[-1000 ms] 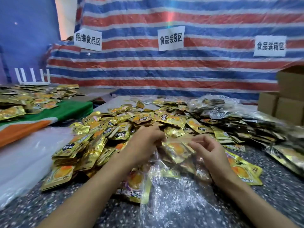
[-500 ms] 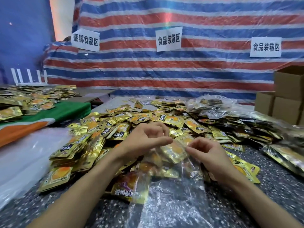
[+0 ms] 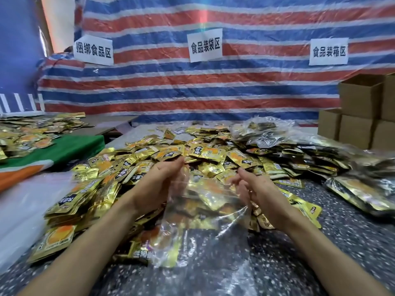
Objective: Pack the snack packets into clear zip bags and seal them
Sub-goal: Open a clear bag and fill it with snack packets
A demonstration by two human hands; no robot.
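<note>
A clear, thin plastic zip bag (image 3: 205,221) lies on the dark speckled surface (image 3: 342,242) between the two hands. It is partly filled, and its mouth faces the heap of flat gold foil snack packets (image 3: 205,152). The left hand (image 3: 158,186) and right hand (image 3: 256,191) flank that mouth, fingers straightened and released, gripping nothing I can make out; the right is blurred. The likely failures: the limp film sags and a packet corner crosses the zip track, spoiling the seal, or packets slide out on lifting.
</note>
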